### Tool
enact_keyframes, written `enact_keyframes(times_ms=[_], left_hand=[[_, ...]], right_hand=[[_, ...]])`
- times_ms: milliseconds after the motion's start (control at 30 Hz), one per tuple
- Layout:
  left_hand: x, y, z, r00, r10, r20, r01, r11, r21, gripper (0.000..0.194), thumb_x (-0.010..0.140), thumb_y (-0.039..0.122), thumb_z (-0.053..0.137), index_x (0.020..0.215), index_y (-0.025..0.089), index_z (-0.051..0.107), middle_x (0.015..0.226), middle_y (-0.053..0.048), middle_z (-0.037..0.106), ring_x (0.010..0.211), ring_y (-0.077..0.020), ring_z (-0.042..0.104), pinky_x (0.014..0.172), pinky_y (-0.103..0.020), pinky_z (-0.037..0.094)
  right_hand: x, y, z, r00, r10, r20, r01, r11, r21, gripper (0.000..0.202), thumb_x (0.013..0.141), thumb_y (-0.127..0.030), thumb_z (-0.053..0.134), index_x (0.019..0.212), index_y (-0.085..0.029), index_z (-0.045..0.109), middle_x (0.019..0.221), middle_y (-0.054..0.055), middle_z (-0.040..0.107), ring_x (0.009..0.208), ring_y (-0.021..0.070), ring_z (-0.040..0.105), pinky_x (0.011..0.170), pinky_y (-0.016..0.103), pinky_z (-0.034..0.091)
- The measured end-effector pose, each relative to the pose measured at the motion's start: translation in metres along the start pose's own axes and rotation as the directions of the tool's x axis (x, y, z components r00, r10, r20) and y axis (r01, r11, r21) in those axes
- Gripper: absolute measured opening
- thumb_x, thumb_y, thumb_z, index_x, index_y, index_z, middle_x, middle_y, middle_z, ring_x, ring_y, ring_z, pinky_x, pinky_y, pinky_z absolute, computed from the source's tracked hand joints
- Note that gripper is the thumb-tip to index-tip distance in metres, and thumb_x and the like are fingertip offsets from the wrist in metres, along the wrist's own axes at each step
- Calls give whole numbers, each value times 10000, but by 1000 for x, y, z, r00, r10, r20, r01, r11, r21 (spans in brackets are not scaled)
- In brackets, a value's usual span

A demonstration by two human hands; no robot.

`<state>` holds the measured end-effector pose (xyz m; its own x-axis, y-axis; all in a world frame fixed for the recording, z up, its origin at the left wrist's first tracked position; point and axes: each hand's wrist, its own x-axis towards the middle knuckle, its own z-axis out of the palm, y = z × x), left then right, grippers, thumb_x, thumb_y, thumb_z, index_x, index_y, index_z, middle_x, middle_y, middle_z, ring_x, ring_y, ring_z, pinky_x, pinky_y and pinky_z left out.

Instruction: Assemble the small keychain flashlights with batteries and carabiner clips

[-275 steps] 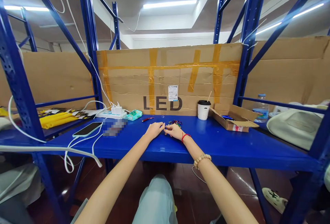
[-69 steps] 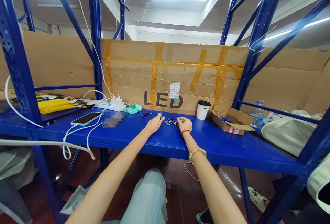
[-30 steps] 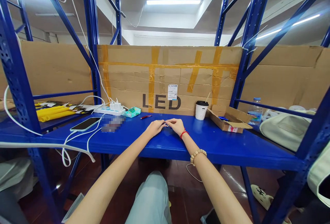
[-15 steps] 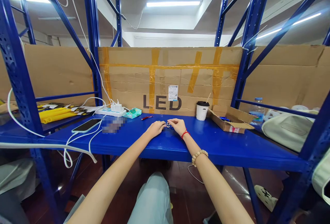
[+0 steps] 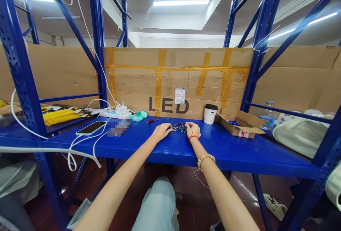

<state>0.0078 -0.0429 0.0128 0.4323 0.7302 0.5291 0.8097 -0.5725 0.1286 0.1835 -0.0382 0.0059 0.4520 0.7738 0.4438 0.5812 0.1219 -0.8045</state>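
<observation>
A loose pile of small shiny pieces point(image 5: 180, 128), silvery with bits of red and green, lies on the blue tabletop point(image 5: 226, 153); their kind is too small to make out. At the pile's left edge rests my left hand point(image 5: 162, 131), fingers bent and drawn together, tips by the nearest pieces. My right hand point(image 5: 193, 130), with a red string and a beaded bracelet on its wrist, is closed at the pile's right side. Whatever either hand's fingers hold is hidden.
Behind the pile stands a cardboard panel point(image 5: 133, 82). A red pen point(image 5: 152, 121), tissue pack point(image 5: 139, 116), power strip point(image 5: 117, 114) and phone point(image 5: 91, 128) with white cables lie left. A lidded paper cup point(image 5: 210, 114) and open carton point(image 5: 241, 128) stand right.
My hands have moved apart, the right one shifting right. More of the small shiny pieces now show spread between them, where before they were mostly covered.
</observation>
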Motion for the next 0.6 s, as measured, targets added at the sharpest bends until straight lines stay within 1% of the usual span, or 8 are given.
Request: enact_keyframes(times_ms=[100, 167, 267, 333, 467, 533, 600], left_hand=[[1, -2, 4, 1000, -3, -24, 3, 1000, 5, 217, 881, 343, 393, 930, 197, 545, 937, -33, 615, 930, -183, 550, 795, -274, 432], [3, -3, 6, 999, -9, -45, 10, 1000, 9, 228, 890, 330, 369, 927, 193, 548, 930, -36, 606, 930, -181, 543, 818, -282, 425], [5, -4, 9, 997, -5, -71, 7, 1000, 18, 208, 887, 305, 385, 901, 185, 554, 928, -39, 584, 931, -171, 527, 855, -281, 408], [6, -5, 10, 997, 0, -83, 2, 1000, 24, 192, 880, 295, 405, 884, 176, 556, 932, -44, 565, 932, -169, 517, 866, -280, 403], [8, -8, 13, 995, 9, -98, -6, 999, 33, 196, 876, 307, 409, 863, 177, 555, 925, -47, 533, 918, -174, 509, 854, -297, 414], [8, -9, 14, 995, 16, -102, -12, 999, 34, 197, 877, 311, 405, 859, 181, 553, 918, -44, 527, 918, -175, 507, 852, -299, 415], [7, -8, 13, 994, 21, -103, -18, 999, 33, 196, 879, 308, 401, 860, 183, 550, 912, -41, 528, 918, -174, 508, 850, -296, 414]], right_hand=[[0, 0, 2, 998, -28, 56, 30, 999, -27, 207, 728, -255, 545, 863, -194, 689, 879, 63, 693, 857, 222, 604, 701, 295, 439], [0, 0, 4, 991, -77, 107, 79, 997, -19, 188, 711, -251, 564, 848, -213, 686, 831, 31, 700, 825, 187, 616, 689, 264, 445], [1, 1, 7, 976, -144, 166, 145, 989, 6, 159, 679, -246, 593, 810, -236, 684, 763, -13, 701, 765, 149, 629, 667, 229, 455], [3, 3, 7, 976, -148, 161, 148, 989, 11, 153, 669, -234, 596, 795, -223, 681, 751, -6, 701, 758, 159, 634, 669, 239, 465], [7, 10, 9, 986, -128, 108, 125, 991, 38, 155, 684, -218, 575, 800, -183, 673, 789, 52, 704, 785, 203, 640, 707, 291, 489], [10, 12, 13, 982, -147, 117, 139, 987, 79, 157, 681, -204, 576, 804, -176, 669, 785, 62, 704, 771, 202, 647, 719, 295, 501], [12, 14, 17, 972, -181, 151, 162, 978, 130, 171, 670, -190, 581, 817, -168, 666, 754, 50, 705, 729, 185, 656, 704, 280, 515]])
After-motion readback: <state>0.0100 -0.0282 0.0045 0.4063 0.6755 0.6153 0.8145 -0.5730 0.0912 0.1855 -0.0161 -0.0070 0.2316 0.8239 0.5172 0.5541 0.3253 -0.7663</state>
